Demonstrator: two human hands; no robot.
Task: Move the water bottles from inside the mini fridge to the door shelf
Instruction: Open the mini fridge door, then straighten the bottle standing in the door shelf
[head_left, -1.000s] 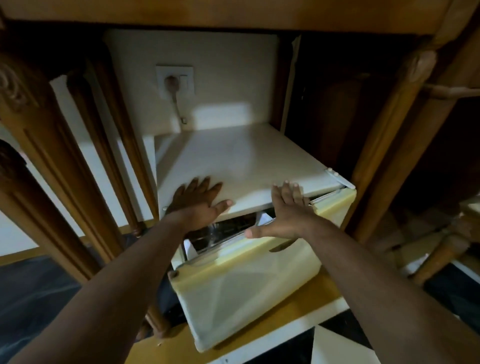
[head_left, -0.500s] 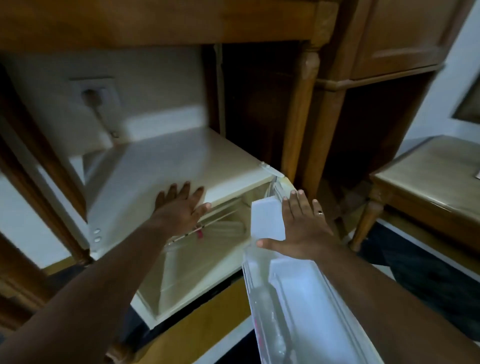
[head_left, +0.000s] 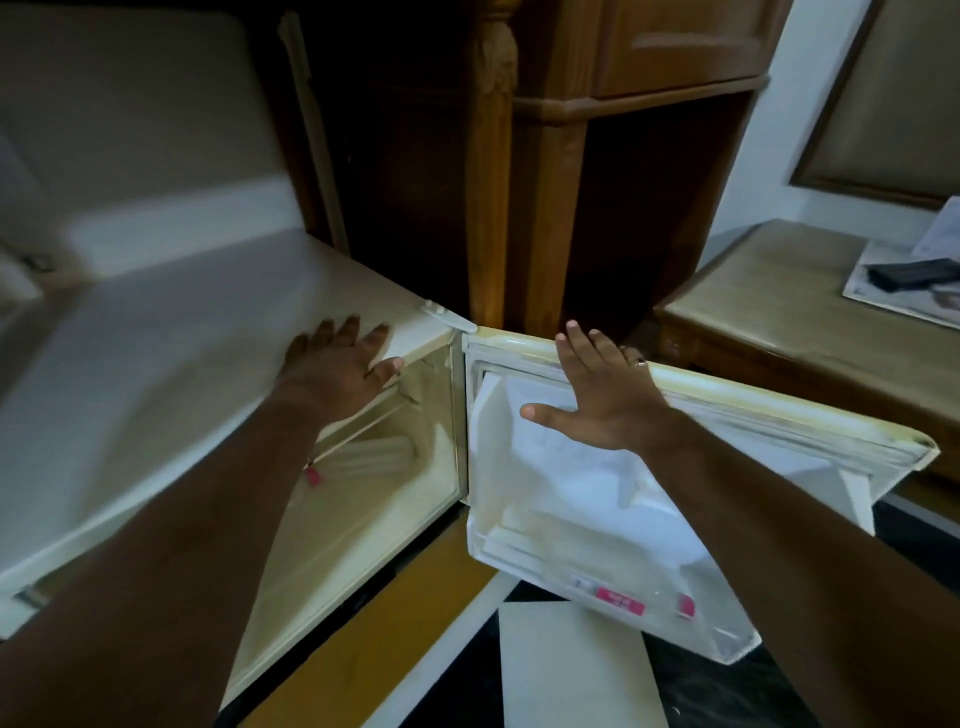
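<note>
Water bottles are the whole business here, and from where I stand only one shows clearly inside the mini fridge (head_left: 156, 374): a clear ribbed bottle (head_left: 371, 457) lying on its side on the wire shelf, pink cap end toward the opening. Others may sit deeper in; I cannot tell.

Beside the fridge body, the door (head_left: 727, 415) stands swung wide on its hinge. Low in the door, the door shelf (head_left: 639, 608) already seems to hold something clear with pink labels, though it is too blurred to be sure.

The left hand (head_left: 337, 371) lies flat on the fridge's top front edge, fingers spread, gripping nothing. The right hand (head_left: 605, 400) rests open on the door's top rim, fingers splayed over the edge, also holding nothing.

What could go wrong, as I judge it: the door may swing back toward the fridge once the right hand lets go, and knock an arm reaching inside. The lying bottle could roll on the wire shelf when touched and drop to the fridge floor. The door shelf sits low and looks shallow, so a bottle set in carelessly might tip out over its rail, more so if it is already crowded.

The pink labels low on the door carry white print, but none of it can be read.
</note>
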